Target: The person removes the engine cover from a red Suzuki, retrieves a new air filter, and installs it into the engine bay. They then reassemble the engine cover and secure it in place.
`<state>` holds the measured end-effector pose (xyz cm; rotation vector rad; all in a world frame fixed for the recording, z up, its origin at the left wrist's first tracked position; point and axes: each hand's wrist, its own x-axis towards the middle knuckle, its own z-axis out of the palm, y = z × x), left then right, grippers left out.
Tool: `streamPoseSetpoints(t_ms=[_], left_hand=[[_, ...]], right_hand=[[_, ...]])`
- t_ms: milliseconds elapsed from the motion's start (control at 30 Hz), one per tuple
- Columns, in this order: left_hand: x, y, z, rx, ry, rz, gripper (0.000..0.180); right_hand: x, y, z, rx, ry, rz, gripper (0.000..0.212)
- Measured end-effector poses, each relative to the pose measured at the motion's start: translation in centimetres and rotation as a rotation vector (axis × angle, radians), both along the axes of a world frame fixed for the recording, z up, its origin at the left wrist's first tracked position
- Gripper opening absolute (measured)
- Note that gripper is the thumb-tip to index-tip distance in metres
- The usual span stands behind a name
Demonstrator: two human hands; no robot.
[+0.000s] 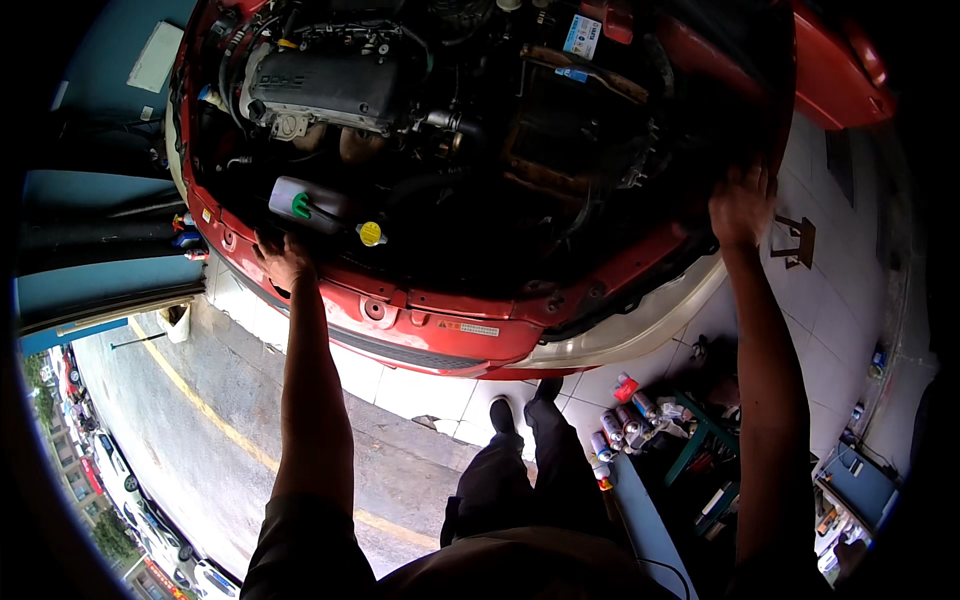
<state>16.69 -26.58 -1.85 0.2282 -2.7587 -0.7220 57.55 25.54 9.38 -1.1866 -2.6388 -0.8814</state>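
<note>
In the car (420,302), battery (581,38) right of engine cover (325,88), reservoir (288,196) before that cover; cans (612,428) right of shoes (503,414).

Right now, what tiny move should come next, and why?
Perhaps lift the left grip toward the white container with the green piece: it sits just beyond the fingertips, and that grip rests on the car's red front panel with no tool showing.
</note>
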Motion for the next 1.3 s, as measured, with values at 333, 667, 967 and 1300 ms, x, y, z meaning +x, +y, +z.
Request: streamPoseSetpoints(t_ms=[333, 667, 967, 1300], left_hand=[[0.1, 0.0, 0.1, 0.041, 0.020, -0.024, 0.074], [-1.5, -2.6, -2.5, -0.004, 0.055, -0.096, 0.068], [-3.0, -3.3, -2.2, -0.712, -0.095, -0.099, 0.065], [26.7, -8.6, 2.9, -0.363, -0.646, -0.147, 0.059]], right_hand=[[-0.2, 0.0, 0.0, -0.046, 0.057, -0.005, 0.036], [0.0, 0.3, 0.9, -0.151, 0.155, 0.085, 0.031], [-0.5, -0.2, 1.7, -0.327, 0.215, 0.018, 0.037], [4.1, 0.1, 9.0, -0.452, 0.550, 0.231, 0.030]])
